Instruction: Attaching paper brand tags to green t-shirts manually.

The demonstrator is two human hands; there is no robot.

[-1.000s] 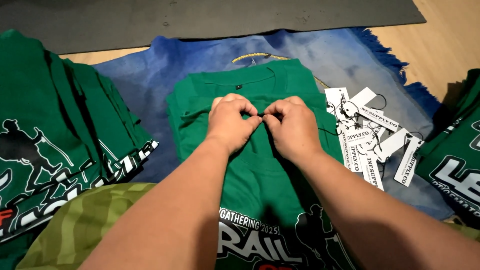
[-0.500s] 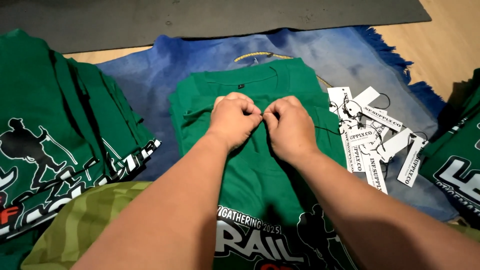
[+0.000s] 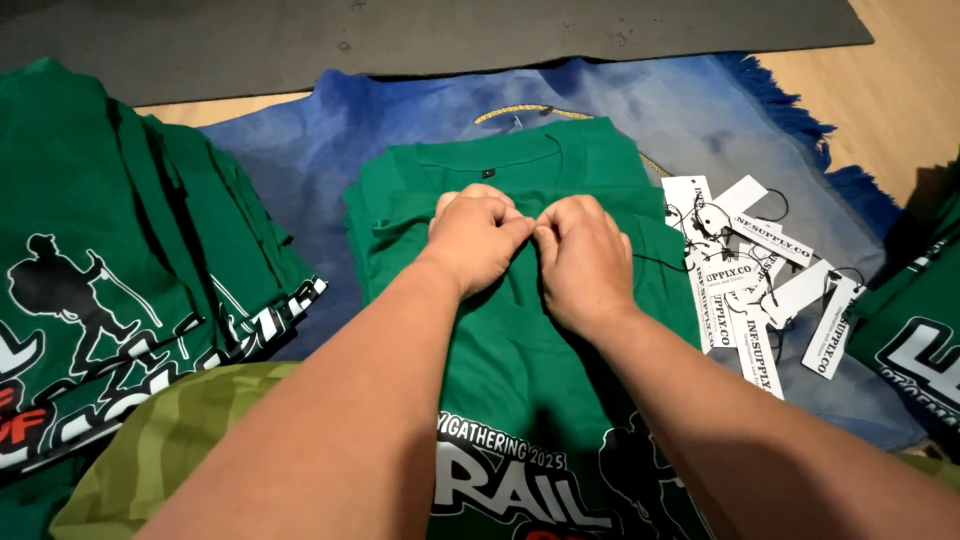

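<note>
Almost nothing has moved since the earlier pictures: both hands sat pressed together on the shirt then, and they sit the same way now, only a bit lower in the view.

Under everything lies a blue rug (image 3: 300, 150) with a fringe, and past it a dark mat (image 3: 300, 40). A big pile of green shirts (image 3: 120, 260) with white pictures is on the left side. More green cloth (image 3: 915, 330) shows at the right edge.

In the middle of the rug lies the green shirt (image 3: 500, 400), flat, front side up. Its long way runs away from the person. The neck hole points to the far side and the printed part is near the person.

The left hand (image 3: 478, 240) and right hand (image 3: 580, 258) meet on the chest of the shirt, just below the neck. Their fingers are curled and squeezed together, tip to tip, as if they pinch something tiny. What they pinch is hidden, so it cannot be told. A thin dark thread (image 3: 660, 262) runs from the right hand toward the tags.

It looks like small, close work on the shirt front. Such work needs a gentle pull and steady fingers.

Just beside the shirt on the right is a heap of white paper tags (image 3: 750, 290) on strings.
</note>
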